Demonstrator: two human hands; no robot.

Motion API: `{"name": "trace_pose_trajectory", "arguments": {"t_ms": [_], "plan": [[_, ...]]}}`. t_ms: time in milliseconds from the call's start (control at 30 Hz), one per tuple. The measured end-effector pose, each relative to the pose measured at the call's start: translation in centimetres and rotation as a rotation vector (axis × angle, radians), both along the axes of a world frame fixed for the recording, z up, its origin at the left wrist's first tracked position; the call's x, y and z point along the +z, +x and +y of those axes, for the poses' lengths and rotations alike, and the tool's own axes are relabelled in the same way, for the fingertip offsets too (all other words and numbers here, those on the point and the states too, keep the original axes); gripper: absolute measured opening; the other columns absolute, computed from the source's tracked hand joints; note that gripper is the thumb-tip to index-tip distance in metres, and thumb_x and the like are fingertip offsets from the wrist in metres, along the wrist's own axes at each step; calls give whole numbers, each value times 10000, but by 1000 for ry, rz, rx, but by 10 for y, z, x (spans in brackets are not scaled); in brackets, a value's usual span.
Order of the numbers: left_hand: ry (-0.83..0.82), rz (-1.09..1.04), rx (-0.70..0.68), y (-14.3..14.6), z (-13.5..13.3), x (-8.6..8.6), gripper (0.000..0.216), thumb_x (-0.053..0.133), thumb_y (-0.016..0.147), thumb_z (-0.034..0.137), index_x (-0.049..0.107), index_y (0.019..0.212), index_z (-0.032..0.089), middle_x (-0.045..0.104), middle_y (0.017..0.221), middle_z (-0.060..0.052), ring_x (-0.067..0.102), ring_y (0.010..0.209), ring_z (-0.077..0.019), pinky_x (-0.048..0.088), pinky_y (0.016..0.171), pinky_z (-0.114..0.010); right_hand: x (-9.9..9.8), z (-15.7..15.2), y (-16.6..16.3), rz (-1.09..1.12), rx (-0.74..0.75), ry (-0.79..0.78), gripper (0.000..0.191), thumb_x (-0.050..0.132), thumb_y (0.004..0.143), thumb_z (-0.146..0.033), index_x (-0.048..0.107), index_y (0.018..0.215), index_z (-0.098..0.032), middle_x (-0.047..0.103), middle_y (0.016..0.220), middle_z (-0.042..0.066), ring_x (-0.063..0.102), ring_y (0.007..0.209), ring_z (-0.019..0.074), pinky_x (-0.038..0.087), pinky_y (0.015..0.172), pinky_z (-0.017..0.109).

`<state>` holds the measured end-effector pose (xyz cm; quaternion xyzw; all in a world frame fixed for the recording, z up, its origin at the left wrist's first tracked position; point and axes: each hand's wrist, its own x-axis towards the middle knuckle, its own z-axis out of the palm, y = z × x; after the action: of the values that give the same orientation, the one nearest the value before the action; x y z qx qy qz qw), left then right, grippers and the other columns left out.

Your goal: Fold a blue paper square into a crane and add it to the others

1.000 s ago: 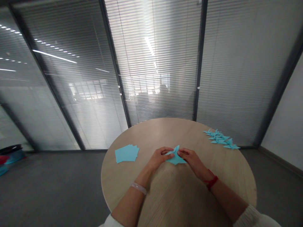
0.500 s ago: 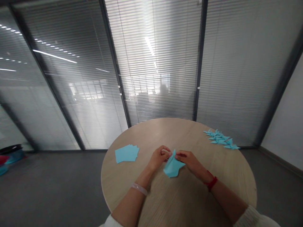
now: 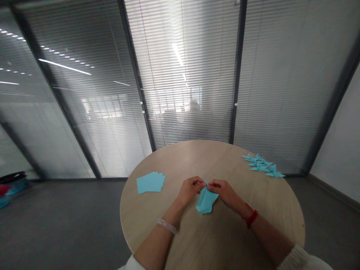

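A partly folded sheet of light blue origami paper [image 3: 206,202] is between my hands over the middle of the table, its wide part toward me and a narrow tip at the far end. My left hand [image 3: 191,189] pinches it near the tip from the left. From the right, my right hand [image 3: 222,188] pinches the same far end, thumb and fingers closed. The fingertips nearly meet and hide much of the tip. A pale bangle circles my left wrist, and a red band my right.
On the round wooden table [image 3: 191,157], a fanned stack of blue paper sheets [image 3: 150,182] lies to the left. Several folded blue paper cranes [image 3: 261,165] are clustered near the right rim. Glass partitions with blinds [image 3: 191,123] stand behind the table.
My left hand has shifted slightly toward me and closer to my right hand. The paper's wide part looks narrower and lies a little nearer me, with less of the tip showing.
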<state>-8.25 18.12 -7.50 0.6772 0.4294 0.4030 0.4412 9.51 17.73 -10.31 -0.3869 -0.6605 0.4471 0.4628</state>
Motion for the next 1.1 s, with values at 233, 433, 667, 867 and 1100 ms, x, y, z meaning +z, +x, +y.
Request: {"name": "trace_pose_trajectory", "arguments": {"t_ms": [233,433,667,867,1100], "plan": [[125,86,-7,0,-1,0,241,621,737,396,649,730,156,595,609,-5,521,584,-134,398,589,-237,1,-3,0,-37,50,-26,332,665,713,-477,706,749,-150,649,657,9,565,620,154,411,596,250],[226,174,5,2,-3,0,216,612,758,367,676,798,164,636,692,-26,555,670,-150,396,646,-234,2,-6,-2,-83,73,-36,311,661,729,-450,675,656,-148,567,546,-21,480,521,113,336,508,225],[291,239,99,7,-4,0,172,605,754,323,657,751,159,641,709,-26,571,688,-149,410,651,-239,-1,-5,-4,-68,85,-96,335,651,722,-474,662,694,-140,513,517,-31,409,469,93,285,459,217],[221,204,76,8,-6,0,197,606,745,345,661,770,157,650,700,-23,566,674,-143,414,645,-237,-3,-5,-4,-142,68,-95,355,626,735,-459,572,556,-157,435,456,-45,335,412,76,195,424,224],[114,89,63,9,-3,-2,303,601,719,437,642,695,138,580,587,-2,500,539,-120,383,541,-235,4,-12,-7,-162,101,-85,315,635,728,-418,565,562,-160,399,455,-59,315,431,73,192,439,221]]}}
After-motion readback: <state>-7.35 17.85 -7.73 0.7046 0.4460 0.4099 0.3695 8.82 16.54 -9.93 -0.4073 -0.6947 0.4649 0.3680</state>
